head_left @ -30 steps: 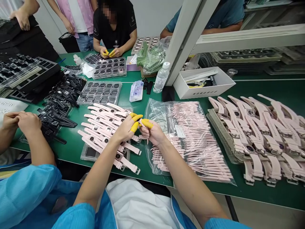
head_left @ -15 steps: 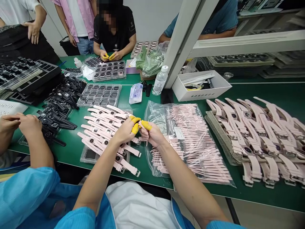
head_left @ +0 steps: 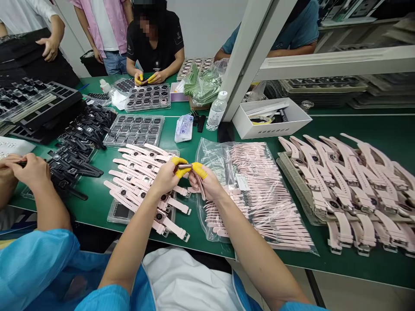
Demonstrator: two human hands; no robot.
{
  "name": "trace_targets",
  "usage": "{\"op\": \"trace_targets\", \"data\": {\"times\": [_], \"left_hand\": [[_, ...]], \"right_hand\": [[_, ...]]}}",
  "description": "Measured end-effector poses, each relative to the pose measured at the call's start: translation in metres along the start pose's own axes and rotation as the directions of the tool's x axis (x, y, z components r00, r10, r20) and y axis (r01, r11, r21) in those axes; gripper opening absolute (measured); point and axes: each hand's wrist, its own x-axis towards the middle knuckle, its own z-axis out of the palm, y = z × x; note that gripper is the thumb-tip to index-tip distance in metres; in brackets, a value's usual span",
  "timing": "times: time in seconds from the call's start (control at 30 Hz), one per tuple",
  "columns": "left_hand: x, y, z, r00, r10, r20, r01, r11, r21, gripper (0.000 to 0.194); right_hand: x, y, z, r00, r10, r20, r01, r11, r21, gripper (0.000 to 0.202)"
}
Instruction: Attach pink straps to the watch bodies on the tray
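Note:
My left hand (head_left: 167, 176), in yellow finger covers, pinches one end of a smartwatch (head_left: 185, 166), seen edge-on with its pinkish side up. My right hand (head_left: 209, 180), with yellow covers too, is closed on a pink watch strap (head_left: 200, 186) at the watch's other end. The strap hangs down between the right fingers. Whether strap and watch are joined is hidden by the fingertips. Below and left of my hands, pink-strapped watches (head_left: 142, 195) lie in rows on a clear tray (head_left: 114, 215). Right of my hands is a plastic bag (head_left: 210, 151) of pink straps (head_left: 275, 198).
More pink-strapped watches (head_left: 352, 181) cover stacked trays on the right. Black watches (head_left: 76, 162) lie left, beside a co-worker's hands (head_left: 34, 170). A bottle (head_left: 216, 113), a white box (head_left: 275, 125) and a metal post (head_left: 248, 60) stand behind. Another co-worker sits across the green table.
The watch between my hands has turned, so its long edge now shows. My fingertips are a little farther apart, and the strap hangs lower from my right hand.

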Motion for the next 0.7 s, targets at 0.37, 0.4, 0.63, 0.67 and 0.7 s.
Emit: {"op": "trace_targets", "data": {"times": [0.37, 0.4, 0.63, 0.67, 0.7], "left_hand": [[0.013, 0.001, -0.025, 0.701, -0.323, -0.636, -0.026, 0.879, -0.475, 0.041], [0.013, 0.000, -0.026, 0.723, -0.321, -0.611, 0.004, 0.888, -0.461, 0.039], [0.004, -0.004, 0.001, 1.000, 0.023, 0.009, -0.024, 0.999, 0.047, 0.039], [0.003, -0.006, 0.002, 0.995, 0.075, 0.071, -0.082, 0.992, 0.098, 0.046], [0.002, -0.007, 0.003, 0.988, 0.107, 0.114, -0.121, 0.985, 0.127, 0.053]], "right_hand": [[-0.001, -0.005, -0.012, 0.938, 0.313, 0.147, -0.272, 0.931, -0.244, 0.041], [-0.001, -0.006, -0.012, 0.960, 0.263, 0.095, -0.233, 0.939, -0.254, 0.041], [-0.003, -0.003, 0.002, 0.995, 0.010, 0.100, 0.004, 0.990, -0.139, 0.042], [-0.004, -0.002, 0.003, 0.992, 0.021, 0.127, -0.004, 0.992, -0.130, 0.040], [-0.004, -0.002, 0.003, 0.989, 0.032, 0.143, -0.014, 0.992, -0.122, 0.039]]}}
